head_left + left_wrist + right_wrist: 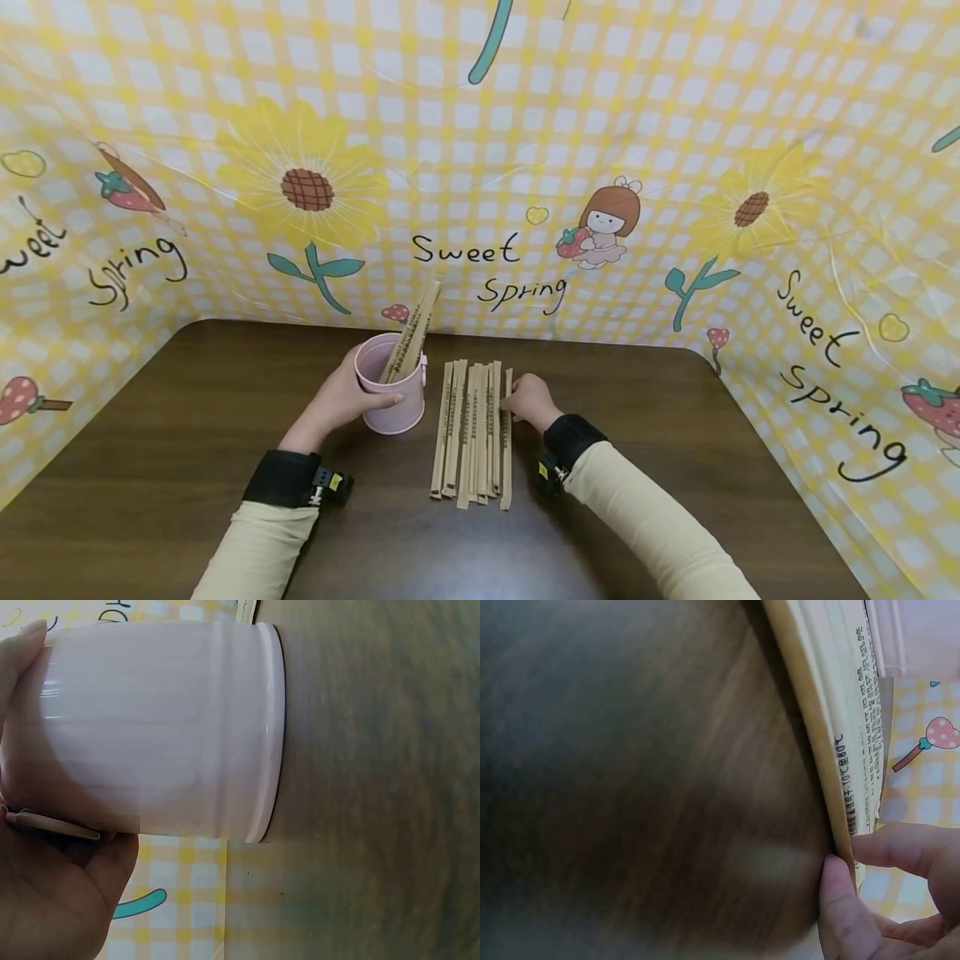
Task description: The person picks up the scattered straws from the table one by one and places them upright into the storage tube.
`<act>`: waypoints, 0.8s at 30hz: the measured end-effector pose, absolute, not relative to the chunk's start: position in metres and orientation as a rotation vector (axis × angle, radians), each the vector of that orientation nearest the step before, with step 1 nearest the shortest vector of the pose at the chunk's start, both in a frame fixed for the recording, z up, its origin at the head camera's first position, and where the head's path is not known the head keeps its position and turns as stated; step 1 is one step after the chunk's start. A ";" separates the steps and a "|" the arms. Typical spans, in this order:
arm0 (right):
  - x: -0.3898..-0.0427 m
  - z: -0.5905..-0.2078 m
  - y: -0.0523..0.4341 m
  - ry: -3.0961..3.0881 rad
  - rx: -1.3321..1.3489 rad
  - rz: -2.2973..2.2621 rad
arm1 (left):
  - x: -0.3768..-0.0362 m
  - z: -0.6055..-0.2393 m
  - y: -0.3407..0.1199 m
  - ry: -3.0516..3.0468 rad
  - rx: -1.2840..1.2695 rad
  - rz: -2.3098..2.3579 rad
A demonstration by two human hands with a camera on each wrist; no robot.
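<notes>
My left hand [341, 402] grips a small pink bucket [399, 410] around its side, and the bucket stands upright on the table. Several straws in printed brown paper sleeves [414, 333] lean out of it to the right. Beside the bucket, more wrapped straws [472, 429] lie side by side in a row. At the right end of that row, my right hand [534, 400] pinches one wrapped straw [810, 712] near its far end between thumb and finger. In the left wrist view the bucket [150, 727] hides most of the fingers.
A dark brown wooden table [637, 392] carries everything. Behind it and along both sides hangs a yellow-and-white checked cloth [465, 167] printed with flowers and lettering. Each wrist wears a black band with a small camera [551, 473].
</notes>
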State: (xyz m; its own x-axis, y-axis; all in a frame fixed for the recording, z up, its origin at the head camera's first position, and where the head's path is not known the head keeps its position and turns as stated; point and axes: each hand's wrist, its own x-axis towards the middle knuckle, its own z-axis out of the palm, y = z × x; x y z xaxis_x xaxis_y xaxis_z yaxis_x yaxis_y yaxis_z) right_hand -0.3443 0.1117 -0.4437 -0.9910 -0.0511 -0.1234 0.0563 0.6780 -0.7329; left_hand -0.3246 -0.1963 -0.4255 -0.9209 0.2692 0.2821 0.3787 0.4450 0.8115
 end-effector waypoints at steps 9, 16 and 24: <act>-0.341 -0.441 0.116 2.667 0.052 -1.352 | -0.325 -0.427 -0.197 -2.586 -0.549 -1.487; -0.344 -0.440 0.122 2.538 0.113 -1.524 | -0.322 -0.424 -0.197 -2.593 -0.541 -1.481; -0.347 -0.425 0.128 2.540 0.141 -1.558 | -0.320 -0.422 -0.197 -2.580 -0.557 -1.502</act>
State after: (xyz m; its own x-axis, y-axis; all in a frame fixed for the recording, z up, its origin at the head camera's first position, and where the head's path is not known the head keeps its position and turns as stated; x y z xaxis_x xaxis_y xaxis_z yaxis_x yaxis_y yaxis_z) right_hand -0.3474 0.1283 -0.4246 -0.9830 -0.0022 -0.1835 0.1626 0.4532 -0.8765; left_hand -0.3204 -0.1971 -0.4219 -0.9275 0.2588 0.2699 0.3625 0.4451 0.8188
